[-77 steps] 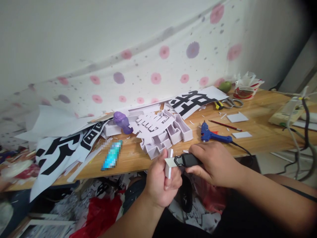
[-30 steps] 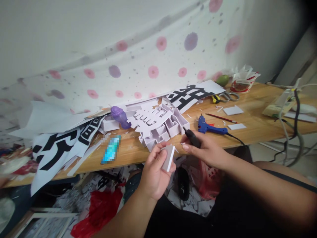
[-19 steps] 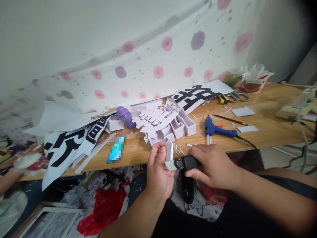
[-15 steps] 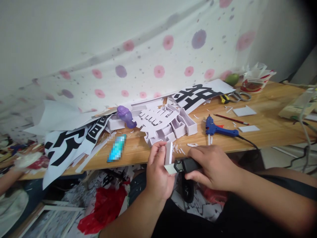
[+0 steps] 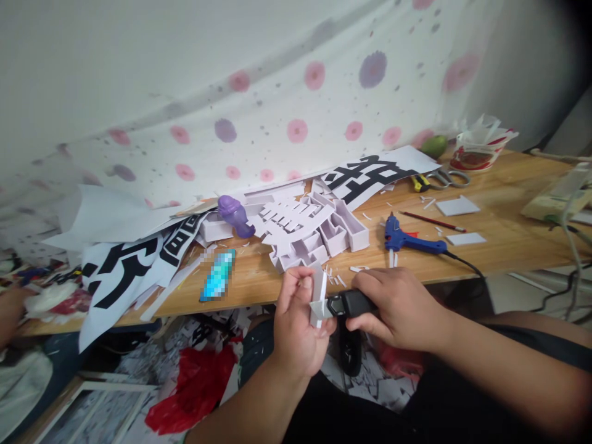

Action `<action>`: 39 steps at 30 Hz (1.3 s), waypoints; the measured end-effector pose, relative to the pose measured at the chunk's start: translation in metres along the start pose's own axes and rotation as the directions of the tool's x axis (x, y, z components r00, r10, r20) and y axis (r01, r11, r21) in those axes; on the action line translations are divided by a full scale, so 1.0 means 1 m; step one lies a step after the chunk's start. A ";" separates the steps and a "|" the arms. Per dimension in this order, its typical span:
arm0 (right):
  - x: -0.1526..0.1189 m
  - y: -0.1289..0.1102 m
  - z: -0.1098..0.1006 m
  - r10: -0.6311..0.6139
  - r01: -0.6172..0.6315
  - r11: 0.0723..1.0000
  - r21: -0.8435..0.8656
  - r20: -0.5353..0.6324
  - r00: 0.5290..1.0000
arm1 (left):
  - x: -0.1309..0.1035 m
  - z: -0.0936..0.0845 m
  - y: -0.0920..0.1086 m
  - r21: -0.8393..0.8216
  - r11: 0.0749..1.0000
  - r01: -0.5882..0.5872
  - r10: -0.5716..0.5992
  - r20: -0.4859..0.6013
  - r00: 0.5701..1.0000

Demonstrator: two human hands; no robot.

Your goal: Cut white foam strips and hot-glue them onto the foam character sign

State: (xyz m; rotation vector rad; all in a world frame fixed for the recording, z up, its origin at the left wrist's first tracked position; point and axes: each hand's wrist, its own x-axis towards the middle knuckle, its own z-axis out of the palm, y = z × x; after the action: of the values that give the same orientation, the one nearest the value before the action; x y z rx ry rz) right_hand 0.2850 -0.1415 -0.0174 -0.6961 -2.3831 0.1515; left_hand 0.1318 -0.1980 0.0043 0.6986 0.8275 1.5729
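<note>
Between thumb and fingers, my left hand point(image 5: 298, 327) holds a small white foam board piece point(image 5: 319, 282) upright, just off the table's front edge. My right hand point(image 5: 398, 311) is wrapped round the black handle of a utility knife point(image 5: 354, 304). The knife's blade lies across the lower part of the piece, close to my left fingers. Beyond my hands, white foam board letter shapes point(image 5: 300, 231) with raised walls sit piled on the table. A blue glue gun point(image 5: 411, 242) rests to the right of them.
On the wooden table point(image 5: 259, 290) lie printed character sheets point(image 5: 124, 271), a purple bottle point(image 5: 235, 216), a blurred-out blue object point(image 5: 218, 276), a pencil point(image 5: 432, 222), scissors point(image 5: 446, 179) and a tub point(image 5: 478, 151). Another person's hand point(image 5: 12, 308) is at far left. Scraps cover the floor.
The knife blade has moved from beside the piece's lower end to lie across it, and the piece has tilted slightly. The other person's hand at left has shifted.
</note>
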 end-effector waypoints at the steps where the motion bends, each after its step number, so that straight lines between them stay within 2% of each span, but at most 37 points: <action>1: 0.000 0.000 0.000 -0.004 0.004 1.000 -0.004 -0.007 1.000 | 0.000 0.000 0.000 0.006 1.000 0.001 -0.001 0.002 1.000; 11: 0.000 -0.002 0.003 -0.030 0.029 0.999 -0.027 -0.047 0.998 | -0.009 -0.007 0.002 -0.028 0.999 0.038 -0.037 0.058 0.998; 16: -0.001 -0.008 0.008 -0.044 0.043 0.999 -0.026 -0.035 0.998 | -0.018 -0.017 0.002 -0.039 0.999 0.036 -0.035 0.021 0.999; 26: -0.001 -0.024 0.032 -0.078 0.076 0.996 0.043 0.047 0.996 | -0.044 -0.048 0.001 -0.074 0.996 0.040 -0.045 -0.066 0.997; 33: 0.002 -0.033 0.036 -0.078 0.078 0.997 0.002 0.074 0.994 | -0.053 -0.055 0.006 -0.097 0.995 0.021 -0.025 -0.041 0.999; 39: 0.005 -0.038 0.039 -0.088 0.090 0.996 -0.018 0.098 0.991 | -0.060 -0.059 0.009 -0.053 0.999 -0.003 -0.001 -0.071 0.997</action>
State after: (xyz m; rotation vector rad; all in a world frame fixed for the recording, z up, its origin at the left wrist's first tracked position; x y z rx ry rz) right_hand 0.2412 -0.1688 -0.0347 -0.6041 -2.5070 0.1240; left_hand 0.0884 -0.2655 -0.0216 0.6085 0.8344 1.6227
